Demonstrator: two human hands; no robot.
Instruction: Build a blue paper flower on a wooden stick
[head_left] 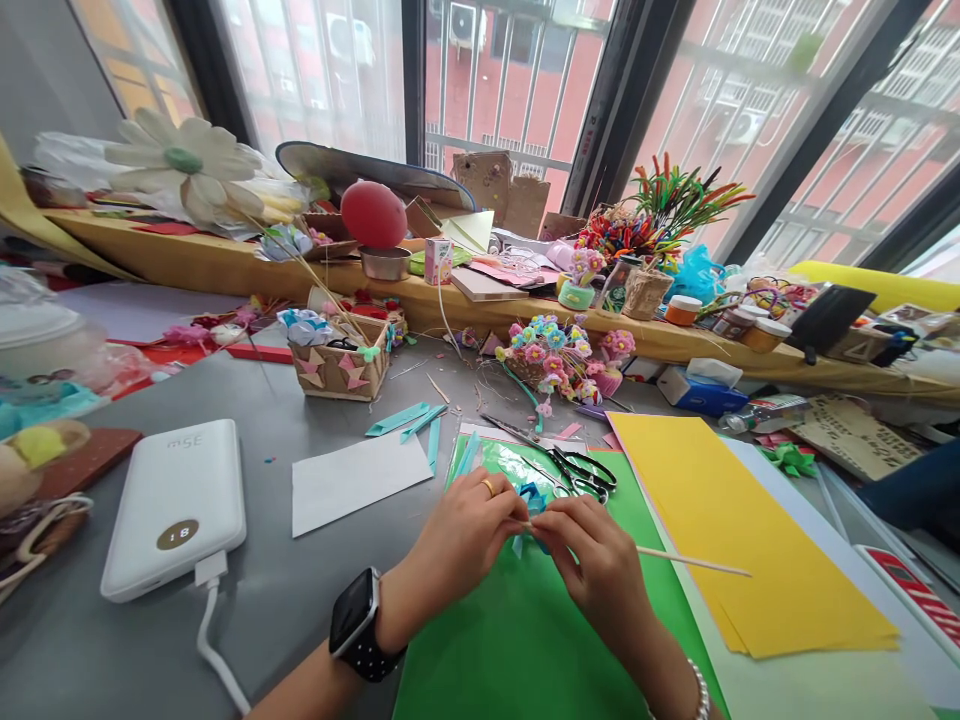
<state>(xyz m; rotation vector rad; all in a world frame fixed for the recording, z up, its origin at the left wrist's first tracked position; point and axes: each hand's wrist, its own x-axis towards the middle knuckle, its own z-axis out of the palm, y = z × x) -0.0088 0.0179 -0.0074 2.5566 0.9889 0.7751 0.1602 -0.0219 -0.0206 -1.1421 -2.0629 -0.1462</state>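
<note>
Grey table [300, 620] bearing yellow paper [720, 510], green sheet [517, 640], white power bank [176, 505] and scissors [577, 470]. Left hand [465, 535] and right hand [596, 560] are meeting fingertip to fingertip, both pinching narrowly on a thin wooden stick [690, 562] (long axis running rightward past the right hand) with a blue paper strip [532, 497] curling at the pinch; the stick's left end is hiding behind fingers.

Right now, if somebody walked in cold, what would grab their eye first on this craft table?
Probably the two hands at bottom centre: the left hand and right hand pinch a small blue paper piece on a thin wooden stick, over a green sheet. To the right lies a big yellow sheet; at far left, a white power bank.
</note>
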